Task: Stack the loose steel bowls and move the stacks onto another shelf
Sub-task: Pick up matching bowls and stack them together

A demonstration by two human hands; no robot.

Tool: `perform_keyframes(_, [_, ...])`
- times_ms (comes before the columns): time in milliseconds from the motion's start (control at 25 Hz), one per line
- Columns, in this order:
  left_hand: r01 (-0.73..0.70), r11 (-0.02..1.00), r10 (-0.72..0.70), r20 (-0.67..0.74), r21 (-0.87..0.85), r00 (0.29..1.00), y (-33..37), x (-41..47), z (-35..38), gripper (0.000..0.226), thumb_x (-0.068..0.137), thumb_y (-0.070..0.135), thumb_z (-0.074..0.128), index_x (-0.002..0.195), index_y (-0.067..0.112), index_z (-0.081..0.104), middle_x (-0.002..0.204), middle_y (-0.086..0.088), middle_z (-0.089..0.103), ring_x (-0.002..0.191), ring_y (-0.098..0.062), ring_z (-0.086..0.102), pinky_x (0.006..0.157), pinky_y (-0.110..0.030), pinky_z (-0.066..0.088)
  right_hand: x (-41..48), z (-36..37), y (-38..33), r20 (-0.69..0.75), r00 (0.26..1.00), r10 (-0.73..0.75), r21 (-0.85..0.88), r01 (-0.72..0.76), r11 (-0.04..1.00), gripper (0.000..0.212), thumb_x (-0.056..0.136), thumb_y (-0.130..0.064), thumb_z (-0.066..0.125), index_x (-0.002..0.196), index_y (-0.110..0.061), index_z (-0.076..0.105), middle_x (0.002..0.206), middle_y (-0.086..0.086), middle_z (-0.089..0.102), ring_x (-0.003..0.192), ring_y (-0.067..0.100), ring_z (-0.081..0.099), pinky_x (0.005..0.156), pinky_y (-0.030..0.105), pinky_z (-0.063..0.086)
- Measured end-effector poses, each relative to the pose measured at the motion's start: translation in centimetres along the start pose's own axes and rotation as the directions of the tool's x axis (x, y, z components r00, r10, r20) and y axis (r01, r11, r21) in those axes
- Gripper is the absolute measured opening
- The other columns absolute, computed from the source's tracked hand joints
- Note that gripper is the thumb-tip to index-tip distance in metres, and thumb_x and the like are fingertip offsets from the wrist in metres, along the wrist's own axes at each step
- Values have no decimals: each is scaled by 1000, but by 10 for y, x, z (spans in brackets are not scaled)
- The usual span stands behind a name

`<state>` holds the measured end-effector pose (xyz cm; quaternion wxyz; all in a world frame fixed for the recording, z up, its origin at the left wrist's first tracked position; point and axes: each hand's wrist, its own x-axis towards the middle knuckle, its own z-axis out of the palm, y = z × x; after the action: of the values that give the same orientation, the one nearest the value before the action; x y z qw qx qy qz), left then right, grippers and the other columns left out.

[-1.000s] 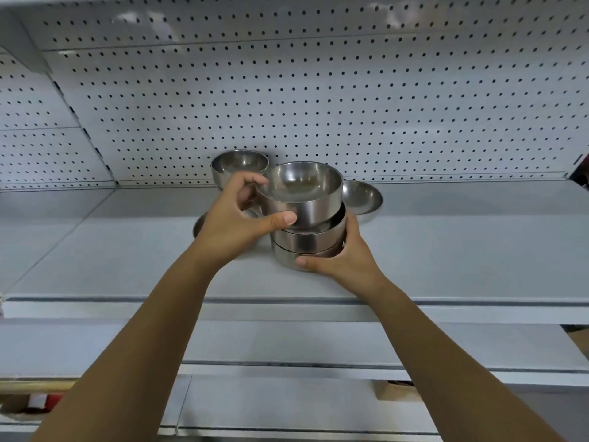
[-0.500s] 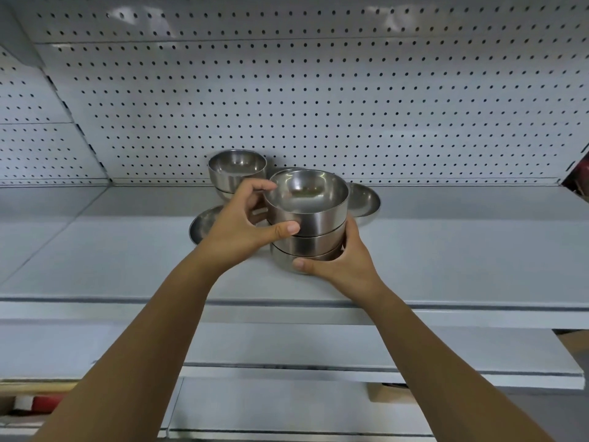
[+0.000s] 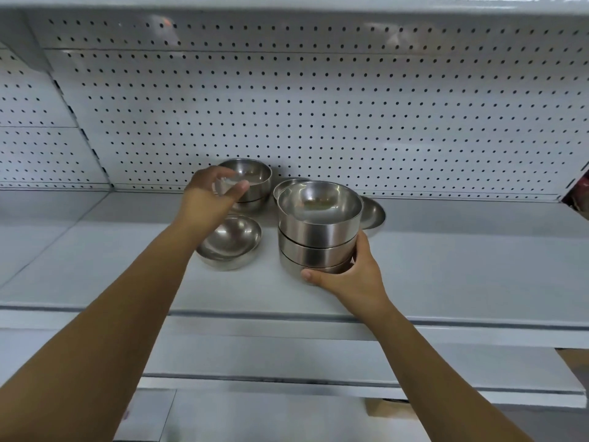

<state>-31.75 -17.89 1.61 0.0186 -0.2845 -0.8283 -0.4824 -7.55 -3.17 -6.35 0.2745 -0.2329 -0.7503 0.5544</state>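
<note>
- White pegboard (image 3: 318, 106) backs a grey shelf (image 3: 446, 266); more shelving shows below its front edge.
- Toward the back edge, the left hand (image 3: 208, 202) reaches with fingers and thumb curved in a half-wide C at the rim of a back pair (image 3: 251, 183) of nested bowls. Blur hides whether it touches or grips them.
- Just in front of that pair, a loose bowl (image 3: 229, 247) lies tilted under the left wrist, its mouth facing forward.
- To its right, mid-shelf, a stack (image 3: 318, 234) of three bowls stands upright. A hidden bowl (image 3: 287, 186) peeks out behind it.
- At the stack's base, the right hand (image 3: 353, 279) cups the lowest bowl, thumb across the front and fingers round the right side.
- Behind the stack's right side, a shallow bowl (image 3: 373, 213) leans near the back edge.
- Step in hand, as I judge it: gathering bowls onto the stack; the move to another shelf is not yet begun.
- Next move probably calls for a firm hold on the pair, a lift clear of the loose bowl, and a level drop into the stack while the right hand steadies it. Slick steel set down crooked could tip the stack.
</note>
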Motion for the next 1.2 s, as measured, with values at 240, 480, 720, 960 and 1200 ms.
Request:
perform_keyframes(240, [70, 983, -77, 31, 167, 997, -15, 27, 18, 58, 88, 46, 73, 135, 19, 56, 137, -5, 58, 119, -24, 56, 91, -31, 40, 1, 1, 1, -15, 1000, 8, -7, -8, 1000, 112, 52, -42, 102, 145, -43, 39, 128, -23, 63, 117, 0, 62, 93, 20, 57])
perform_keyframes(480, [64, 988, -63, -6, 143, 998, -24, 33, 28, 49, 88, 41, 74, 126, 14, 61, 128, -6, 64, 109, -21, 58, 86, -29, 39, 6, 1, 0, -12, 1000, 21, 0, -21, 1000, 110, 53, -40, 103, 143, -44, 40, 127, -23, 65, 117, 0, 64, 94, 24, 58])
perform_keyframes(720, [34, 985, -25, -54, 168, 998, -32, 34, 26, 36, 88, 44, 74, 113, 19, 68, 117, -1, 69, 106, -21, 63, 87, -30, 44, 8, 1, 1, -14, 1000, 24, -4, -24, 1000, 112, 54, -37, 103, 145, -41, 39, 127, -23, 65, 116, -2, 63, 92, 19, 57])
perform_keyframes(960, [32, 993, -19, -109, 115, 994, -26, 31, 22, 27, 87, 45, 74, 103, 24, 68, 113, 7, 69, 96, -14, 61, 85, -29, 44, 9, 1, -1, -4, 999, 35, -10, -36, 999, 111, 55, -37, 102, 146, -42, 37, 130, -23, 62, 118, 0, 62, 89, 14, 56])
perform_keyframes(1200, [-53, 981, 19, -178, -186, 984, -3, 17, 16, 22, 87, 39, 77, 99, 23, 69, 100, 12, 70, 104, -10, 65, 88, -18, 47, 9, 0, 1, -1, 999, 39, 8, -39, 999, 110, 54, -36, 103, 144, -43, 39, 125, -26, 65, 115, -2, 64, 90, 18, 57])
